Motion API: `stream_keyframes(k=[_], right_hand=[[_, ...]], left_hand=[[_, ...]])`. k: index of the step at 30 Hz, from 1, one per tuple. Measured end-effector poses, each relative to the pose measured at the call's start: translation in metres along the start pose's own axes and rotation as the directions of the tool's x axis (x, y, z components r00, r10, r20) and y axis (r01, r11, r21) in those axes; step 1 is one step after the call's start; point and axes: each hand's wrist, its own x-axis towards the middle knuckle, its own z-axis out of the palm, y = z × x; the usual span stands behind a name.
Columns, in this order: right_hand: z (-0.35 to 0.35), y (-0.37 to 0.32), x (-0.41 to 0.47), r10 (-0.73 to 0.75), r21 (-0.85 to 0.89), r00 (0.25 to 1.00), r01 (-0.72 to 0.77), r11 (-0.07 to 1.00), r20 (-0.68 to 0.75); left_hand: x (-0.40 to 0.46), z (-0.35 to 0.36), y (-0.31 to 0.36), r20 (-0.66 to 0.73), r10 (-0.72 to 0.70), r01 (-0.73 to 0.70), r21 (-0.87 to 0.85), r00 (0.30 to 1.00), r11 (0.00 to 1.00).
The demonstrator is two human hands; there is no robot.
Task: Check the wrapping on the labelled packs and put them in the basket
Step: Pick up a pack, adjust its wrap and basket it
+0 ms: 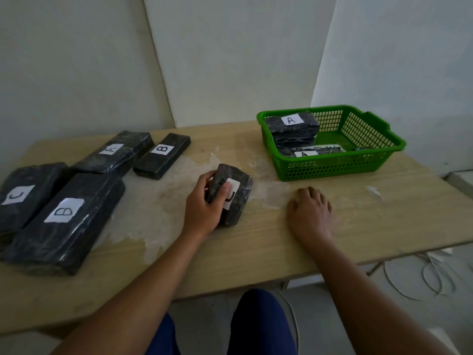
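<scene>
My left hand (202,206) grips a small black wrapped pack (236,193) at the table's middle, thumb on its white label. The pack is tilted on the tabletop. My right hand (309,211) rests flat on the table to its right, holding nothing. The green basket (340,162) stands at the back right with a pack labelled A (291,124) stacked on others and another A label (304,153) lower down. On the left lie a large pack B (66,213), a pack C (23,193), a pack A (115,149) and a slim pack B (163,155).
The wooden table (256,252) has worn pale patches at its middle. Its front edge runs close to my blue-clad knees (258,321). White cables (435,278) lie on the floor at the right. A white wall stands close behind the table.
</scene>
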Motion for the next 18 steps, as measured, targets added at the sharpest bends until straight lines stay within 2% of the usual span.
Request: stream_keyframes(k=[3,5,7,9,10,13,18], right_hand=[[0.005,-0.016,-0.025,0.021,0.142,1.0,-0.024,0.99,0.02],[0.002,-0.031,-0.04,0.028,0.354,0.999,-0.041,0.934,0.041],[0.0,-0.05,-0.053,-0.016,0.662,0.996,-0.043,0.748,0.084],[-0.001,-0.071,-0.065,-0.095,0.84,0.99,-0.037,0.541,0.105],[0.0,-0.076,-0.068,-0.111,0.867,0.99,-0.017,0.498,0.083],[-0.004,-0.087,-0.076,-0.118,0.866,0.993,0.035,0.499,0.028],[-0.031,-0.098,-0.085,-0.244,0.902,0.97,0.122,0.413,-0.02]], left_hand=[[-0.006,-0.009,0.001,0.026,-0.047,0.051,-0.183,0.999,0.982],[-0.008,-0.013,0.0,0.05,-0.057,0.069,-0.274,0.997,0.959],[-0.011,-0.017,-0.002,0.081,-0.037,0.061,-0.312,0.996,0.948],[-0.014,-0.022,-0.005,0.121,-0.009,0.046,-0.305,0.993,0.951],[-0.017,-0.024,-0.004,0.138,0.003,0.04,-0.307,0.99,0.951],[-0.024,-0.039,-0.003,0.19,-0.018,0.08,-0.321,0.982,0.944],[-0.032,-0.083,0.032,0.133,0.053,-0.019,-0.251,0.99,0.968]])
